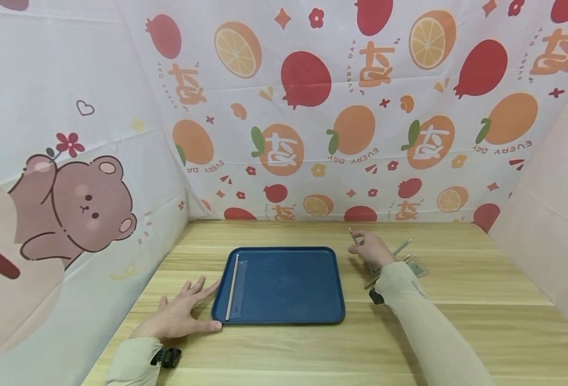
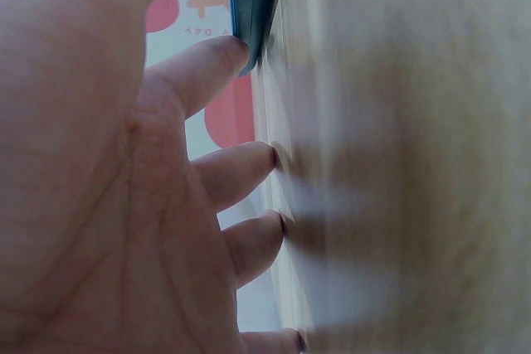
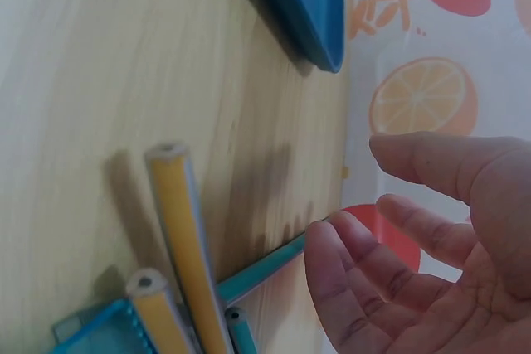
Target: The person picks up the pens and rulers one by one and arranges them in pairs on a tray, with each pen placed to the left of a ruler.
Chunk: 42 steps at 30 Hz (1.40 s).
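My left hand [image 1: 179, 313] rests with spread fingers on the table, thumb and index finger at the left edge of the blue tray [image 1: 288, 323]. Its thumb [image 2: 203, 72] touches the tray rim in the left wrist view. In the tray, a light wooden pencil [image 1: 232, 289] lies beside a clear ruler [image 1: 241, 289]. Over a small pile right of the tray reaches my right hand [image 1: 373, 250], thumb and fingers apart. A green pencil [image 3: 265, 267] runs behind its fingertips. Plain wooden pencils [image 3: 176, 221] stick up nearby, the ends of some hidden under the hand.
Another green pencil [image 1: 402, 246] pokes out beyond the right hand, near a translucent teal item [image 1: 416, 266]. The wooden table [image 1: 284, 354] meets a fruit-print cloth [image 1: 303, 177] at the back. A cloth with a bear [image 1: 90, 203] hangs at the left.
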Motion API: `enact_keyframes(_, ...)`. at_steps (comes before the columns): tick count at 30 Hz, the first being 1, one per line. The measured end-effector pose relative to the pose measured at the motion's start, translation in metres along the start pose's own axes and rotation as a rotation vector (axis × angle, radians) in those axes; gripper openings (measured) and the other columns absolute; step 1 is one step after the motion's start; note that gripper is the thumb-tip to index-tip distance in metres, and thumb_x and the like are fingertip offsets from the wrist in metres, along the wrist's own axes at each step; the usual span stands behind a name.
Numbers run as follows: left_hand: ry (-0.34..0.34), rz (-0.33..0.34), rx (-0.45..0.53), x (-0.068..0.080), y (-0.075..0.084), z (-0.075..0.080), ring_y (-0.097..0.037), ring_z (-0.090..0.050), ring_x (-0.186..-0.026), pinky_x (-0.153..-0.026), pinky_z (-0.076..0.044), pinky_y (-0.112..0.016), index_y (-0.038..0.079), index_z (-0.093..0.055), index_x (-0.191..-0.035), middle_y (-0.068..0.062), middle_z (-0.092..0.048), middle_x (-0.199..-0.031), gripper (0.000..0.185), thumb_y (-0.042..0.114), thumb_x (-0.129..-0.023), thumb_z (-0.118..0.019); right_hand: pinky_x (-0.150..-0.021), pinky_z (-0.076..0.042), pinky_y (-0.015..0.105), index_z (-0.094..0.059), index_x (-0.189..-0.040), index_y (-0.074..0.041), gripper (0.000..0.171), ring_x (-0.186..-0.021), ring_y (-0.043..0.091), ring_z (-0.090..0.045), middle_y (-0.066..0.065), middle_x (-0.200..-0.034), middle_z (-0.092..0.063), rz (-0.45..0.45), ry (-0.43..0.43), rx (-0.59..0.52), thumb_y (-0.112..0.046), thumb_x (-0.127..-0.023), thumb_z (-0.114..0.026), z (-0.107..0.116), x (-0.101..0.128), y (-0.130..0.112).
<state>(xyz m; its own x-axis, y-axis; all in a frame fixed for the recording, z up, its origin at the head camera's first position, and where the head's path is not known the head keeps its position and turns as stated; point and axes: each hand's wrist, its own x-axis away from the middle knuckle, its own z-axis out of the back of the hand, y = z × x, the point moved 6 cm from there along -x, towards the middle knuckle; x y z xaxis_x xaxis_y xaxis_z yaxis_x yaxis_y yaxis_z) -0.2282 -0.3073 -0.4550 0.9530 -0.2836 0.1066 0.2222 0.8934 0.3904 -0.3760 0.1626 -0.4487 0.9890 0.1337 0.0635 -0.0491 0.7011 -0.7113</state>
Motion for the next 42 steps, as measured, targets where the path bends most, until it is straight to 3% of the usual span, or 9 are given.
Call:
enact_keyframes(6, 0.006, -0.001, 0.001, 0.0, -0.001, -0.001, -0.07, -0.017, -0.154, -0.101, -0.006, -0.101, 0.023, -0.04, -0.168, -0.032, -0.023, -0.174, 0.107, 0.068, -0.082, -0.084, -0.085, -0.059, 0.047, -0.053, -0.154, 0.001, 0.057, -0.104, 0.035, -0.071, 0.025, -0.125, -0.071, -0.01, 0.007, 0.049, -0.021, -0.104, -0.07, 0.002, -0.001, 0.003)
enact_keyframes(15, 0.004, 0.003, 0.02, 0.0, -0.001, -0.002, -0.07, -0.015, -0.155, -0.101, -0.003, -0.101, 0.024, -0.04, -0.168, -0.032, -0.022, -0.174, 0.108, 0.068, -0.081, -0.085, -0.08, -0.059, 0.043, -0.055, -0.152, 0.001, 0.055, -0.103, 0.034, -0.071, 0.027, -0.128, -0.07, -0.032, 0.012, 0.055, -0.02, -0.104, -0.07, 0.004, 0.0, 0.006)
enact_keyframes(25, -0.003, 0.004, 0.008, 0.0, 0.0, 0.0, -0.07, -0.016, -0.155, -0.102, -0.006, -0.1, 0.024, -0.038, -0.168, -0.032, -0.023, -0.174, 0.106, 0.067, -0.083, -0.084, -0.089, -0.061, 0.048, -0.057, -0.148, 0.006, 0.054, -0.11, 0.037, -0.072, 0.03, -0.132, -0.07, -0.039, 0.036, 0.104, -0.017, -0.101, -0.072, 0.005, -0.004, 0.012)
enact_keyframes(34, -0.005, 0.003, -0.016, 0.0, 0.001, 0.001, -0.07, -0.018, -0.154, -0.102, -0.009, -0.1, 0.024, -0.038, -0.168, -0.031, -0.024, -0.174, 0.105, 0.068, -0.084, -0.082, -0.08, -0.055, 0.04, -0.058, -0.146, 0.005, 0.052, -0.095, 0.028, -0.065, 0.024, -0.121, -0.072, -0.058, 0.036, 0.143, -0.016, -0.101, -0.072, 0.008, -0.006, 0.014)
enact_keyframes(42, 0.015, -0.014, 0.022, -0.002, -0.006, -0.003, -0.073, -0.017, -0.152, -0.098, -0.005, -0.102, 0.029, -0.039, -0.168, -0.033, -0.025, -0.173, 0.104, 0.068, -0.082, -0.084, -0.09, -0.057, 0.048, -0.058, -0.144, 0.008, 0.052, -0.097, 0.03, -0.064, 0.026, -0.125, -0.072, -0.067, 0.042, 0.187, -0.011, -0.098, -0.073, 0.006, -0.008, 0.013)
